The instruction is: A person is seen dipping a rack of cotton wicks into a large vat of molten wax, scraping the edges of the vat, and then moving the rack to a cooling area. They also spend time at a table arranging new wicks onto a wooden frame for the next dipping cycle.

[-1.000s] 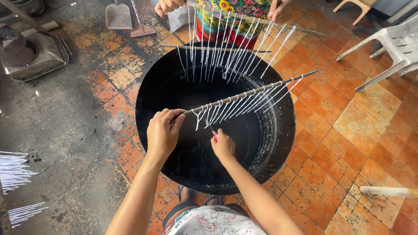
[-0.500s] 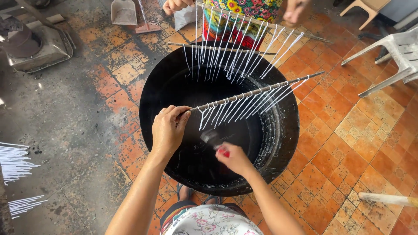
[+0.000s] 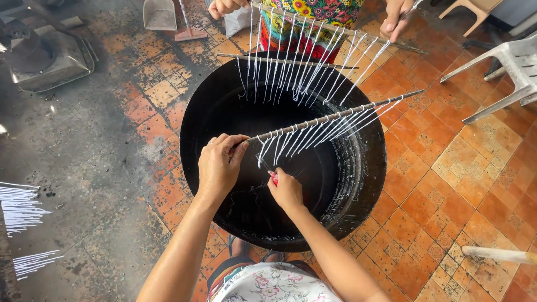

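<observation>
Head cam, looking straight down: the left hand [image 3: 219, 166] has its fingers pinched tight around the near end of a thin wooden stick [image 3: 335, 116], which runs up and to the right across a big black vat [image 3: 369, 168]. A row of thin white wax-coated wicks [image 3: 313, 133] hangs off that stick, all slanting down to the left over the dark liquid inside the vat.

The right hand [image 3: 286, 190] sits just below the leftmost wicks, fingers curled shut around a small red-handled tool [image 3: 273, 178]. Only the red bit pokes out of the fist, so I can't tell what kind of tool it is. Its tip is right up at the bottom ends of the wicks, though whether it actually touches them is hard to say.

Further out, another person across the vat in a bright floral garment [image 3: 313, 17] holds a second stick [image 3: 335, 28] of longer white wicks, one hand at each end, and a third stick [image 3: 279, 60] lies across the far rim.

The floor is worn orange tile [image 3: 447, 184], blackened on the left side. There's a white plastic chair [image 3: 503, 72] at the right, a metal stove thing [image 3: 45, 56] top left, and bunches of finished white tapers [image 3: 22, 210] lying at the left edge.
</observation>
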